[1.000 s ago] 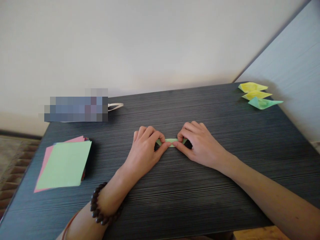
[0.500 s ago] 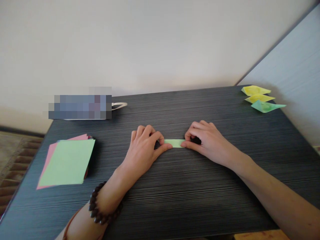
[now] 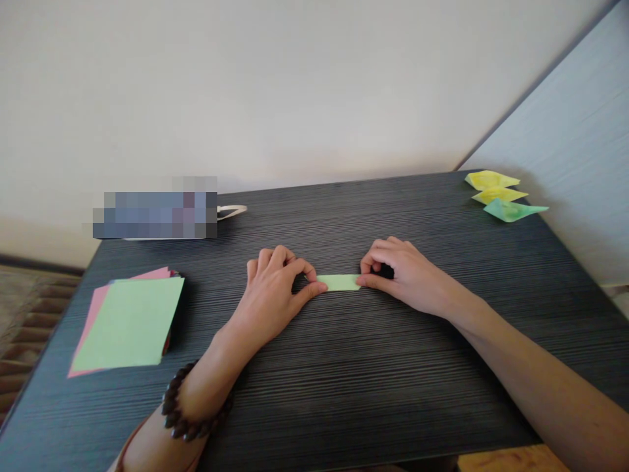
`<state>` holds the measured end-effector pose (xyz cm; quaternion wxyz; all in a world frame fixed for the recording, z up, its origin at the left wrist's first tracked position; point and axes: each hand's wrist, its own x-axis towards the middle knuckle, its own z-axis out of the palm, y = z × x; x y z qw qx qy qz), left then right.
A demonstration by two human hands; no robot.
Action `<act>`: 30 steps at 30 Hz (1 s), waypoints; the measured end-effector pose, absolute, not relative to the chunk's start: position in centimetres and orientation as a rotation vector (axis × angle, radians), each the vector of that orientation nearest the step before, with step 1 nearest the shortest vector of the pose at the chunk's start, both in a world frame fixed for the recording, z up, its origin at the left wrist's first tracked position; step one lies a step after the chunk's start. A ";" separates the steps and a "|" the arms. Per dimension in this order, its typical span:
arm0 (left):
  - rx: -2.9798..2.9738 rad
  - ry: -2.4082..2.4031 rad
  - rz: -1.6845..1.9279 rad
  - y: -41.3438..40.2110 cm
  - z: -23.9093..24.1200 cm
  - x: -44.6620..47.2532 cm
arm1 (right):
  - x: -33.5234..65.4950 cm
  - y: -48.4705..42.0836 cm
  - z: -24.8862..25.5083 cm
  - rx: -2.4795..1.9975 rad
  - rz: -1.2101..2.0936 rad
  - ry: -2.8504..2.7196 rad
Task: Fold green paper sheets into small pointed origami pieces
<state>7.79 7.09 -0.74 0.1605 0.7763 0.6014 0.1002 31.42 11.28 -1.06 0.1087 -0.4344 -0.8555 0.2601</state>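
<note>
A narrow strip of folded light-green paper [image 3: 339,282] lies crosswise on the dark table, in front of me. My left hand [image 3: 280,288] pinches its left end between thumb and forefinger. At the strip's other end, the thumb and forefinger of my right hand [image 3: 393,270] are closed on the paper. The middle of the strip shows between the two hands. Its ends are partly covered by my fingertips, and how many layers it has I cannot tell.
Left of me, green square paper [image 3: 130,321] tops a stack with pink paper [image 3: 91,321]. Behind it stands a blurred-out object [image 3: 154,215] with a pale loop [image 3: 233,210]. At the far right sit two yellow folded papers [image 3: 493,180] and a green one [image 3: 514,210].
My left hand has slid outward to the left along the strip, so more of the paper shows between my hands. The whole view has shifted slightly.
</note>
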 end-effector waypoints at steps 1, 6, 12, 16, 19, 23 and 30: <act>2.214 1.720 0.289 7.1 -0.7 7.8 | 31.4 11.3 -1.1 -1.282 0.779 -2.502; 2.203 1.731 0.293 7.0 -0.8 7.8 | 31.5 11.5 -1.1 -1.309 0.814 -2.446; 2.243 1.705 0.365 7.2 -1.0 7.7 | 31.3 11.1 -1.5 -1.275 0.721 -2.416; 2.319 1.548 0.453 7.3 -0.9 7.8 | 30.8 10.7 -1.7 -1.175 0.633 -2.420; 2.362 1.491 0.456 7.3 -0.8 7.9 | 30.3 10.3 -1.7 -1.144 0.612 -2.428; 2.355 1.524 0.433 7.3 -0.9 7.9 | 29.7 10.0 -2.0 -1.192 0.545 -2.397; 2.325 1.655 0.307 7.5 -0.9 7.6 | 29.8 10.4 -1.8 -1.248 0.660 -2.388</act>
